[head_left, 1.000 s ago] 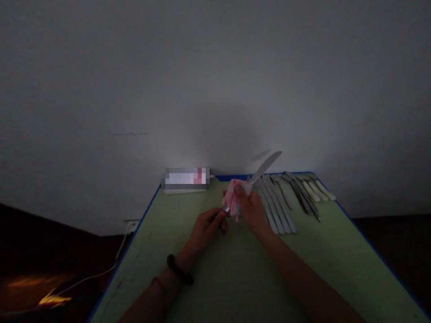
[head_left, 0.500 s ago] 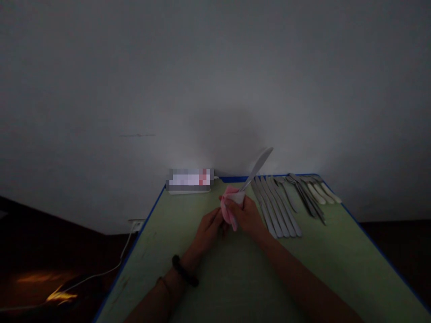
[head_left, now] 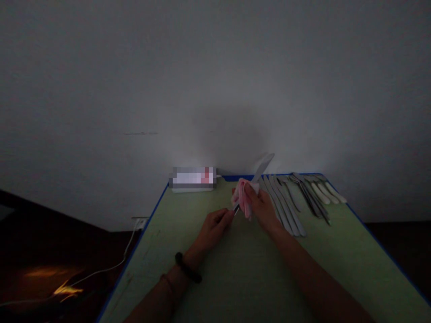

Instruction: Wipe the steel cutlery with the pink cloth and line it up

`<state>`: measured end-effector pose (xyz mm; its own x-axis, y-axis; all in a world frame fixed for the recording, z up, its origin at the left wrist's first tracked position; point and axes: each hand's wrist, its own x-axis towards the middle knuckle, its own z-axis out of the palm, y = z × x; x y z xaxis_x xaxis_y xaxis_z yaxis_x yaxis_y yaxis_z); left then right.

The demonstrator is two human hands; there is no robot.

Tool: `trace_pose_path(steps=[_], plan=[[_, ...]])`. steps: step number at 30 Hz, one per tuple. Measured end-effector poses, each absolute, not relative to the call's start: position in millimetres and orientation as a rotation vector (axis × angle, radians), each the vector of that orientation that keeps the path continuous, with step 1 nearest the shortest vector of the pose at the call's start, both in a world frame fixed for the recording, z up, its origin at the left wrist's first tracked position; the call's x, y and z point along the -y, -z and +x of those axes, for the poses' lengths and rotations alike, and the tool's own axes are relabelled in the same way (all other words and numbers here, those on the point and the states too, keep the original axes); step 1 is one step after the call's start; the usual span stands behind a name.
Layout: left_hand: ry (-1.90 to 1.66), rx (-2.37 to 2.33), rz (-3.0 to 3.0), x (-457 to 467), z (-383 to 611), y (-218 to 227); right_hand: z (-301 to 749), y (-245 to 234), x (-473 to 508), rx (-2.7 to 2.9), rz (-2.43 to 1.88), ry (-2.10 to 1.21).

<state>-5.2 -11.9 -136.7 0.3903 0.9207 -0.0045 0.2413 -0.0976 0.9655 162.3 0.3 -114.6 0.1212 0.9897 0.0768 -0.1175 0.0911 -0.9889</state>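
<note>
My left hand (head_left: 217,226) is closed on the handle end of a table knife (head_left: 263,167). The knife slants up to the right, its blade pointing toward the wall. Around its middle, my right hand (head_left: 264,208) grips a folded pink and white cloth (head_left: 245,197), which hides that stretch of the knife. Both hands are raised over the green table (head_left: 229,278). Just right of my right hand lies a row of several silver table knives (head_left: 289,215), partly covered by that hand.
Forks or spoons with dark handles (head_left: 308,197) and others with white handles (head_left: 321,193) lie farther right. A white box-like object (head_left: 192,179), its face blurred out, stands at the back left. The wall (head_left: 215,80) rises behind the table. A white cable (head_left: 126,253) hangs on the left.
My right hand and the cloth have slid up the knife toward the blade, away from my left hand. Some of the handle now shows between the hands. The view has shifted slightly.
</note>
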Motion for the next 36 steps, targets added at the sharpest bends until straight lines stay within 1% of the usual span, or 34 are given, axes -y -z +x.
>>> trace_pose_path(steps=[3,8,11,14,18,23,30,36], plan=[[-0.695,-1.016,1.650,15.1,-5.6,133.8,184.0,106.5,-9.1,0.892,-1.028,-1.080],[-0.429,-0.809,1.737,20.7,-4.1,124.6,202.3,90.3,-16.2,0.594,-0.881,-0.989],[-0.443,-0.756,1.673,21.7,-2.4,124.1,196.8,85.0,-13.7,0.623,-0.915,-0.905],[-0.502,-0.862,1.616,21.1,-1.0,129.0,179.2,89.8,-6.4,0.780,-0.991,-0.864],[-0.548,-0.994,1.662,19.5,0.9,135.0,146.3,107.0,6.4,0.977,-1.091,-0.975],[-0.561,-1.056,1.733,18.4,3.0,134.6,135.0,118.9,7.2,1.102,-1.203,-1.004],[-0.410,-1.004,1.836,22.5,0.8,134.9,190.3,94.8,-11.7,0.922,-1.065,-0.878],[-0.443,-0.974,1.799,25.8,-3.4,127.3,202.2,84.5,-17.0,0.735,-1.002,-0.828]])
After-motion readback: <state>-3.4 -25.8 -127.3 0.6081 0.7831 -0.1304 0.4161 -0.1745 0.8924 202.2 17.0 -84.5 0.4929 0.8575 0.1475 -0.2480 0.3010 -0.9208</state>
